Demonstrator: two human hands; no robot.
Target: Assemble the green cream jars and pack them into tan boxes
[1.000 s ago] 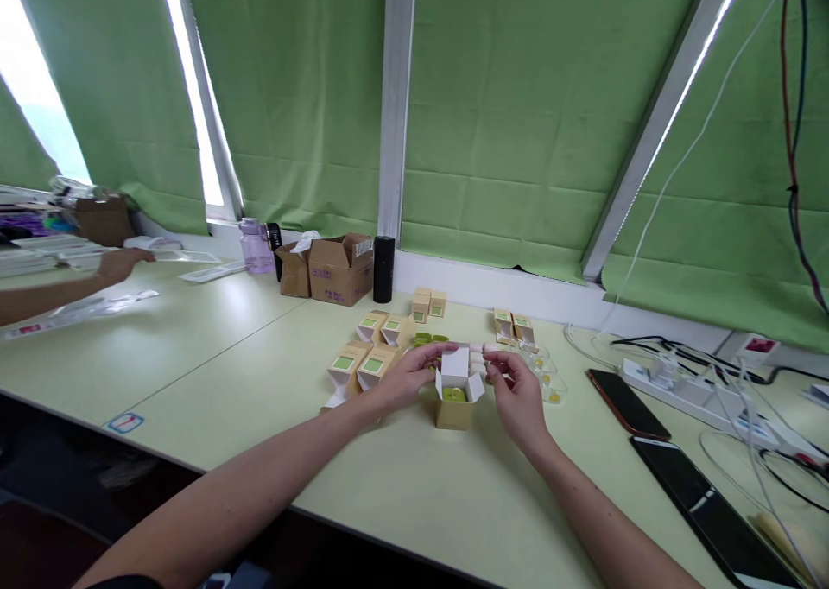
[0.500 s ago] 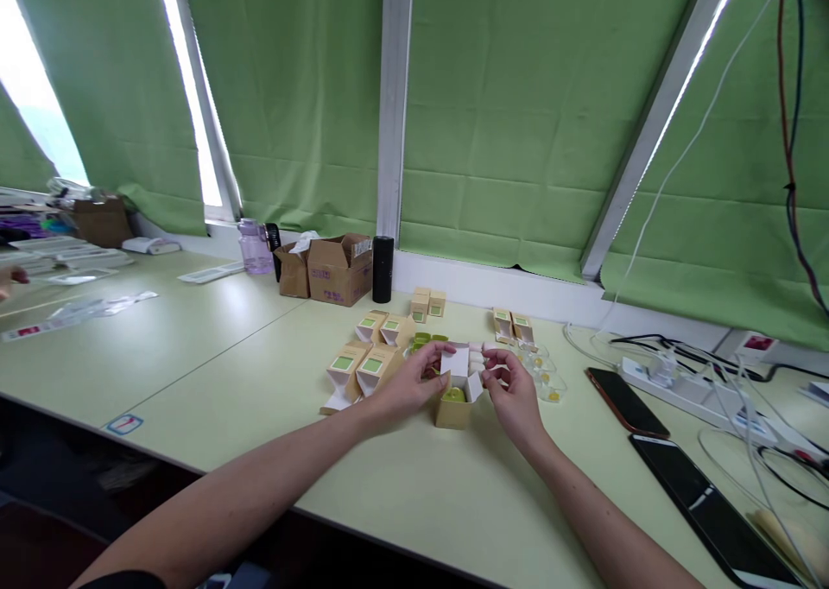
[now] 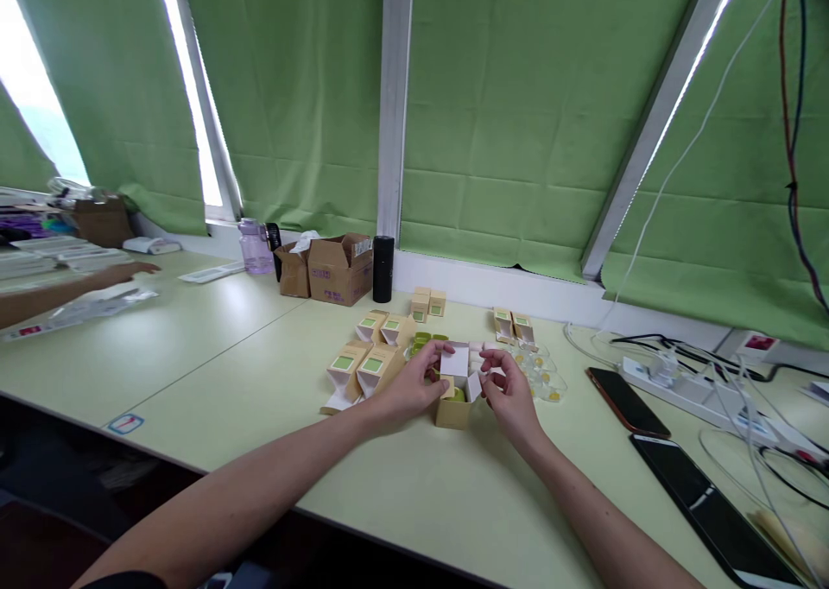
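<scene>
A small cardboard box [image 3: 452, 414] stands open in front of me, its white-lined lid and side flaps raised. Inside it sits a green item [image 3: 458, 395], partly hidden by a flap. My left hand [image 3: 422, 380] grips the box's left side, thumb on the near flap and fingers by the lid. At the right side flap, my right hand [image 3: 509, 389] has its fingers bent in a pinch. Several similar open boxes [image 3: 343, 364] lie to the left. Behind my hands are green containers [image 3: 422, 338], pale round pieces [image 3: 476, 357] and clear plastic cups [image 3: 550, 382].
Two closed boxes [image 3: 428, 302] and two open ones [image 3: 513, 323] stand further back. A black cylinder [image 3: 382, 269] and a carton [image 3: 340, 269] stand by the wall. Phones [image 3: 627, 402] and a power strip [image 3: 696, 399] lie right. Another person's hand [image 3: 123, 273] reaches in at left.
The near flap has tipped inward over the green item. My right fingers have shifted slightly at the side flap. The other person's arm has stretched further in from the left.
</scene>
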